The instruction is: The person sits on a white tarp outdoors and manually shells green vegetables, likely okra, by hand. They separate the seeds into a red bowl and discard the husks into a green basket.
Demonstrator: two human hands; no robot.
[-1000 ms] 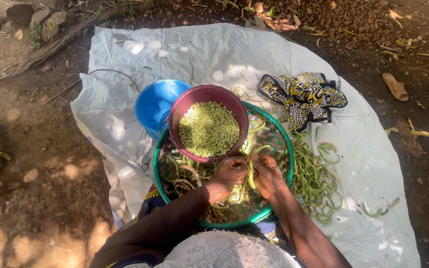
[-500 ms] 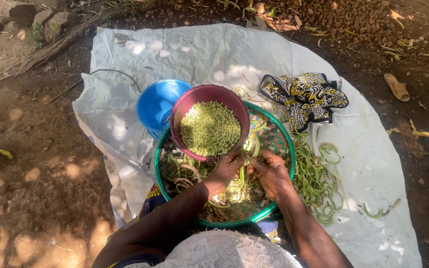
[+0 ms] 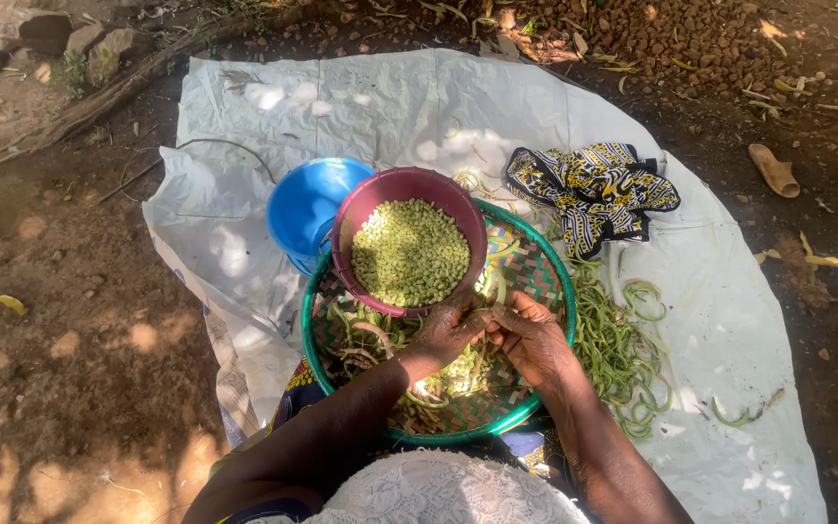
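At frame centre, a maroon bowl (image 3: 409, 247) holds pale green shelled beans (image 3: 411, 252). Left of it sits a bright blue bowl (image 3: 307, 209). Below, a green-rimmed woven tray (image 3: 535, 281) shows a brown-green check. Upper right, a cloth (image 3: 594, 189) is patterned black, yellow and white, on a white sheet (image 3: 390, 107).

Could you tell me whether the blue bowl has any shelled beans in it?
No, the blue bowl looks empty; the shelled beans sit in the maroon bowl.

Single head view, steep downward, close over woven tray (image 3: 547, 291).
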